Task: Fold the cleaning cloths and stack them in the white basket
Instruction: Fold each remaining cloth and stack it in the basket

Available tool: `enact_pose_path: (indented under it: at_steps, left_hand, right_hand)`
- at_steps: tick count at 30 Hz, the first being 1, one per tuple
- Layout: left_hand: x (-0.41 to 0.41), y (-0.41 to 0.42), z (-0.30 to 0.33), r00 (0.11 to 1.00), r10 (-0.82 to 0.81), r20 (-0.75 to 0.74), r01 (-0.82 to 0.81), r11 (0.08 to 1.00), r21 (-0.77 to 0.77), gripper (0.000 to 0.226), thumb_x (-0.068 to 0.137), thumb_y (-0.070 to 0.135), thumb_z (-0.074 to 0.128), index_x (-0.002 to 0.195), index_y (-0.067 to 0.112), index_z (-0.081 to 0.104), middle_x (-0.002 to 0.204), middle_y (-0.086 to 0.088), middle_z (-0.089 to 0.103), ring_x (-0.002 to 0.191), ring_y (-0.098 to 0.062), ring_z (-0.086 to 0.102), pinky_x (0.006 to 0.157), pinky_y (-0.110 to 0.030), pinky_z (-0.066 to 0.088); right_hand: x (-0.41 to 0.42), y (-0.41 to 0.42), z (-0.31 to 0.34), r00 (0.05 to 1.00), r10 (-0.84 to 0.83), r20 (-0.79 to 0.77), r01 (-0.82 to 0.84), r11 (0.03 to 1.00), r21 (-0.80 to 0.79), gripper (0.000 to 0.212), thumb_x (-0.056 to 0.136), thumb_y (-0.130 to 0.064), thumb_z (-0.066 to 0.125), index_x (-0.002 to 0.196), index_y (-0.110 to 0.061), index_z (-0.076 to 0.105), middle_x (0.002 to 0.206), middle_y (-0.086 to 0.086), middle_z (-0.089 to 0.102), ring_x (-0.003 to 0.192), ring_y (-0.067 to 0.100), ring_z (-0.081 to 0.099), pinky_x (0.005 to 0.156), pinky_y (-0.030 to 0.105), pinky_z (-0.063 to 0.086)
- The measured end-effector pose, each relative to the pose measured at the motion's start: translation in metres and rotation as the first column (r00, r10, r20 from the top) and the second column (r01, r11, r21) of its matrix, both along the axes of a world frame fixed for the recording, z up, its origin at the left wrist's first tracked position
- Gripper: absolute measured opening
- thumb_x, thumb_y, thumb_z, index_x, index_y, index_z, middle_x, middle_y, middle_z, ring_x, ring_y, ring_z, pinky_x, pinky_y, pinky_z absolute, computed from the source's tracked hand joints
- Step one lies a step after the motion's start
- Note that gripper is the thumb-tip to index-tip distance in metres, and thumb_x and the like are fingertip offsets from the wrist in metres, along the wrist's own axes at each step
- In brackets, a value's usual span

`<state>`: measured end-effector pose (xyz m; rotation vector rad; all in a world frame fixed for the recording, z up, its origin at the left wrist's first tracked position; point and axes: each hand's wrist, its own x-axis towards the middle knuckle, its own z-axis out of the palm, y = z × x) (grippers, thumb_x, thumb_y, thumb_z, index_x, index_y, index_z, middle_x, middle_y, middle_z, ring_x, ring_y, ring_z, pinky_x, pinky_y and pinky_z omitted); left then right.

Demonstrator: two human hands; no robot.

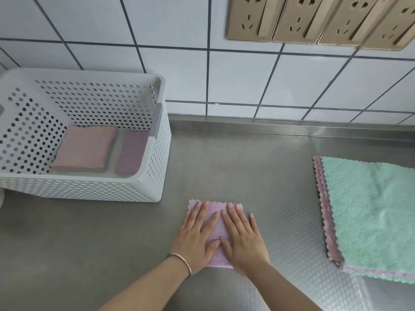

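Observation:
A folded lilac cloth (217, 223) lies on the steel counter near the front. My left hand (196, 234) and my right hand (243, 237) both press flat on it, fingers straight, side by side. The white perforated basket (143, 187) stands at the left against the tiled wall. Inside it lie a folded pink cloth (85, 148) on top of a stack and a folded purple cloth (131, 151) beside it. A pile of unfolded cloths sits at the right, a green cloth (370, 209) on top and a pink one (326, 212) showing at its left edge.
The steel counter (247, 164) runs back to a raised lip under the white tiled wall. Gold wall sockets (314, 21) hang at the upper right. A bracelet (182, 263) circles my left wrist.

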<state>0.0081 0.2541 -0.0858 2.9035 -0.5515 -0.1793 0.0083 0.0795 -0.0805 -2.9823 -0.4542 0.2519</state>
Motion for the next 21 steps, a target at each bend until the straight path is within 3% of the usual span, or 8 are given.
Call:
enact_pose_path:
  at_steps: [6, 9, 11, 13, 14, 17, 19, 21]
  left_hand:
    - [0.006, -0.001, 0.004, 0.999, 0.005, -0.033, -0.004, 1.000, 0.021, 0.069, 0.081, 0.057, 0.038, 0.141, 0.022, 0.035, 0.148, -0.012, 0.036, 0.137, -0.026, 0.025, 0.108, -0.038, 0.018]
    - [0.009, 0.000, 0.009, 0.998, 0.038, -0.050, -0.039, 0.999, -0.036, 0.067, 0.071, 0.055, 0.043, 0.131, 0.027, 0.043, 0.139, -0.009, 0.048, 0.129, -0.025, 0.041, 0.108, -0.035, 0.024]
    - [0.005, 0.000, 0.016, 0.973, 0.227, -0.054, -0.232, 0.959, -0.164, 0.056, 0.064, 0.042, 0.053, 0.117, 0.025, 0.054, 0.128, -0.010, 0.056, 0.114, -0.030, 0.056, 0.097, -0.033, 0.043]
    - [-0.004, -0.001, 0.029, 0.847, 0.501, -0.177, -0.531, 0.800, -0.278, 0.049, 0.066, 0.024, 0.066, 0.114, 0.017, 0.058, 0.121, -0.011, 0.052, 0.107, -0.033, 0.053, 0.094, -0.035, 0.043]
    - [-0.010, -0.002, 0.036, 0.756, 0.589, -0.287, -0.653, 0.707, -0.271, 0.049, 0.069, 0.019, 0.066, 0.117, 0.016, 0.056, 0.120, -0.011, 0.049, 0.109, -0.032, 0.049, 0.097, -0.034, 0.039]
    - [-0.018, -0.003, 0.039, 0.593, 0.627, -0.506, -0.799, 0.534, -0.275, 0.051, 0.073, 0.013, 0.062, 0.122, 0.013, 0.049, 0.117, -0.008, 0.051, 0.107, -0.026, 0.050, 0.096, -0.033, 0.040]
    - [-0.018, -0.005, 0.046, 0.494, 0.626, -0.604, -0.864, 0.432, -0.259, 0.042, 0.075, 0.012, 0.059, 0.116, 0.012, 0.052, 0.112, -0.005, 0.058, 0.100, -0.026, 0.056, 0.087, -0.030, 0.044]
    - [-0.018, -0.007, 0.055, 0.380, 0.608, -0.698, -0.916, 0.354, -0.190, 0.015, 0.079, 0.012, 0.053, 0.092, 0.014, 0.059, 0.089, -0.005, 0.060, 0.085, -0.028, 0.054, 0.072, -0.026, 0.038]
  right_hand:
    - [0.003, 0.002, 0.004, 0.998, -0.014, -0.067, 0.015, 1.000, 0.011, 0.061, 0.096, -0.046, 0.019, 0.149, -0.016, 0.019, 0.151, 0.003, 0.031, 0.141, 0.018, 0.014, 0.109, 0.042, 0.014]
    - [0.005, 0.006, 0.010, 1.000, -0.001, -0.015, 0.002, 1.000, 0.027, 0.060, 0.084, -0.044, 0.033, 0.136, -0.016, 0.039, 0.140, 0.003, 0.049, 0.133, 0.019, 0.030, 0.107, 0.039, 0.020]
    - [0.007, 0.007, 0.019, 0.998, -0.056, -0.012, 0.057, 0.996, 0.067, 0.057, 0.071, -0.039, 0.041, 0.120, -0.017, 0.059, 0.125, 0.003, 0.062, 0.117, 0.018, 0.045, 0.095, 0.036, 0.041]
    - [0.002, 0.008, 0.031, 0.970, -0.241, -0.027, 0.242, 0.955, 0.171, 0.048, 0.064, -0.025, 0.052, 0.110, -0.015, 0.065, 0.112, 0.003, 0.065, 0.099, 0.022, 0.056, 0.076, 0.032, 0.053]
    - [-0.003, 0.009, 0.038, 0.935, -0.348, -0.068, 0.353, 0.897, 0.265, 0.046, 0.068, -0.018, 0.057, 0.113, -0.013, 0.060, 0.111, 0.005, 0.060, 0.097, 0.025, 0.056, 0.077, 0.032, 0.052]
    - [-0.011, 0.010, 0.047, 0.711, -0.541, -0.449, 0.701, 0.592, 0.397, 0.048, 0.082, -0.015, 0.055, 0.128, -0.010, 0.043, 0.120, 0.007, 0.049, 0.106, 0.026, 0.050, 0.083, 0.032, 0.042]
    - [-0.014, 0.010, 0.047, 0.599, -0.523, -0.606, 0.796, 0.473, 0.379, 0.049, 0.083, -0.018, 0.053, 0.130, -0.008, 0.040, 0.121, 0.007, 0.052, 0.106, 0.025, 0.053, 0.080, 0.029, 0.041]
    - [-0.017, 0.008, 0.051, 0.505, -0.506, -0.700, 0.854, 0.409, 0.321, 0.047, 0.086, -0.025, 0.053, 0.127, -0.006, 0.044, 0.116, 0.008, 0.056, 0.101, 0.026, 0.054, 0.078, 0.028, 0.041]
